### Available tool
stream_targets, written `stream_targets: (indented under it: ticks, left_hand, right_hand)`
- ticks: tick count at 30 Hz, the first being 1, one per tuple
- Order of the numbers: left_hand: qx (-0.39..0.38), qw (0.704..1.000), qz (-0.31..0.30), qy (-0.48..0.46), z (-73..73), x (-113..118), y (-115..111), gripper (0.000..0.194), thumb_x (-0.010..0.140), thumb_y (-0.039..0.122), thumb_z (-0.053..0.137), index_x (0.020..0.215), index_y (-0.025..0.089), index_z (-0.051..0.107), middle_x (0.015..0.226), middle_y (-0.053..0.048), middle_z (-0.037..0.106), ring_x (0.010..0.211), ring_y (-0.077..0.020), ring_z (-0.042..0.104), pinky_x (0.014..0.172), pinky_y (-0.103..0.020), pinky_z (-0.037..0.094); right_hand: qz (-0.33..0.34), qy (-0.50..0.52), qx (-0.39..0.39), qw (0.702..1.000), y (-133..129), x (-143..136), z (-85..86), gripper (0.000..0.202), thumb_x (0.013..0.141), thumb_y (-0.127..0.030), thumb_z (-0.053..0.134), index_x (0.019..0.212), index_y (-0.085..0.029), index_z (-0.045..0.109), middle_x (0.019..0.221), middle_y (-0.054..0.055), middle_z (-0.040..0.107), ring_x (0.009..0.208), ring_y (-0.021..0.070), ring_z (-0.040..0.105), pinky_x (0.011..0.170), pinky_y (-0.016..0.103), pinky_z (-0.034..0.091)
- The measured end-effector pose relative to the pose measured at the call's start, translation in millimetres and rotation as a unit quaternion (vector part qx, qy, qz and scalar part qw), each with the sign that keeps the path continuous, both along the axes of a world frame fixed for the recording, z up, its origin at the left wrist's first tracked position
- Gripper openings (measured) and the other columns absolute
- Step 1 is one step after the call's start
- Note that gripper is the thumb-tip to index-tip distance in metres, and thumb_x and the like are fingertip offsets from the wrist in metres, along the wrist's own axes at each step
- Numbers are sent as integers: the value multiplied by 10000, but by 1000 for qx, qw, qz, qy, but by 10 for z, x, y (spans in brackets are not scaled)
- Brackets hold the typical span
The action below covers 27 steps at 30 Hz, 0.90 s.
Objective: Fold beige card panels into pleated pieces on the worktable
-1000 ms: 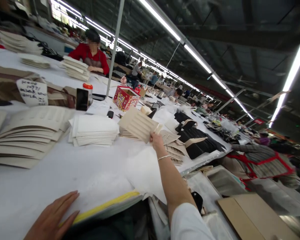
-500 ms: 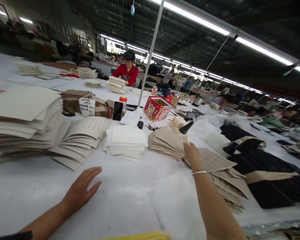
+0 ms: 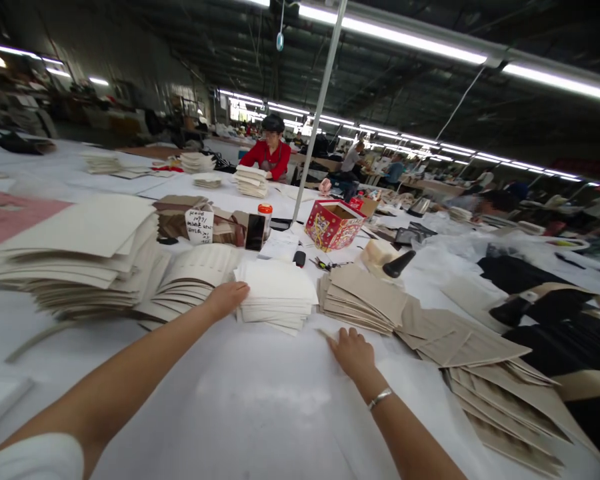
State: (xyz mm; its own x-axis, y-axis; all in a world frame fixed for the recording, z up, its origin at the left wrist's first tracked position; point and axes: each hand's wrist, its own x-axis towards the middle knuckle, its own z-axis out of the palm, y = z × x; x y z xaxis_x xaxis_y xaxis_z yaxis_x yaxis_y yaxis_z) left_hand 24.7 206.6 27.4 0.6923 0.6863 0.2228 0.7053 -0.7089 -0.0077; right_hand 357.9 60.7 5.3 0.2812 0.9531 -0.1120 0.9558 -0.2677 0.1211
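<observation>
My left hand reaches across to the left edge of a stack of white sheets, its fingers closed at the edge of the top pieces. How many sheets it grips does not show. Lower on the right, my right hand is closed just above the table, with a thin, pale, pointed strip or stick poking out from its fingers. Beyond that hand lies a fanned stack of beige pieces. To the left of the white stack is a fanned stack of cream pieces.
A taller cream stack stands at left. Behind are a labelled brown bundle, a phone, a red patterned box and a metal pole. More beige pieces spread at right. A person in red works across the table.
My left hand has moved forward from the bare tabletop to the white stack. My right hand has drawn back from beside the black-tipped object to the near table. The view has shifted left.
</observation>
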Motion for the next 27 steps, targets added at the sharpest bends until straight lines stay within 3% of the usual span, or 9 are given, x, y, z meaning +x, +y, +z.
stream_targets:
  ticks: [4,7,11,14,18,20,24,27]
  left_hand:
    - [0,999,-17,43,40,-73,-69,217,869,118,443,1033,186,568,1129,-85,604,1019,-180,575,876,-320,458]
    - [-2,998,-23,61,74,-21,-39,187,865,96,423,926,163,587,1004,-89,626,938,-189,589,831,-335,470]
    - [-6,997,-18,73,111,110,-4,197,844,71,412,822,145,594,900,-100,630,851,-199,595,767,-344,479]
    - [-8,997,-2,76,171,96,-12,186,854,129,433,875,166,614,945,-85,645,907,-196,595,823,-334,459]
    - [12,994,92,64,308,-266,51,341,832,262,510,1167,202,540,1256,-120,555,1212,-260,448,1006,-426,328]
    - [10,986,153,69,376,-547,126,409,802,286,538,1199,188,521,1282,-149,538,1212,-298,446,981,-466,337]
    - [-41,978,167,114,480,-963,275,210,786,301,529,911,174,640,994,-96,682,922,-229,608,786,-322,447]
    - [-50,979,142,134,577,-1017,284,248,844,284,443,754,161,638,874,-96,681,833,-223,618,712,-308,447]
  right_hand:
    - [56,-16,42,997,6,-199,129,347,878,-419,488,1001,-119,613,1022,175,595,969,298,565,787,391,418]
    - [138,24,90,986,101,-518,307,260,912,-343,446,941,-151,618,948,128,615,919,242,569,799,346,399]
    - [242,72,149,956,420,-1016,503,187,910,-293,467,946,-175,607,971,92,613,931,218,540,833,331,380]
    - [294,92,173,936,704,-1326,546,207,890,-262,505,1064,-176,574,1116,97,580,1014,221,499,858,329,380]
    - [329,87,156,927,960,-1545,505,229,898,-193,463,1104,-176,562,1132,89,576,1023,220,484,829,327,396]
    - [339,74,141,927,1023,-1570,479,197,900,-172,448,1034,-170,592,1065,85,595,986,222,491,798,321,401]
    - [349,68,129,926,1080,-1545,448,181,898,-165,448,934,-166,626,982,79,613,923,210,504,766,300,395]
    - [323,114,137,929,1118,-1508,448,188,902,-199,459,881,-172,644,932,73,627,879,192,521,744,279,386]
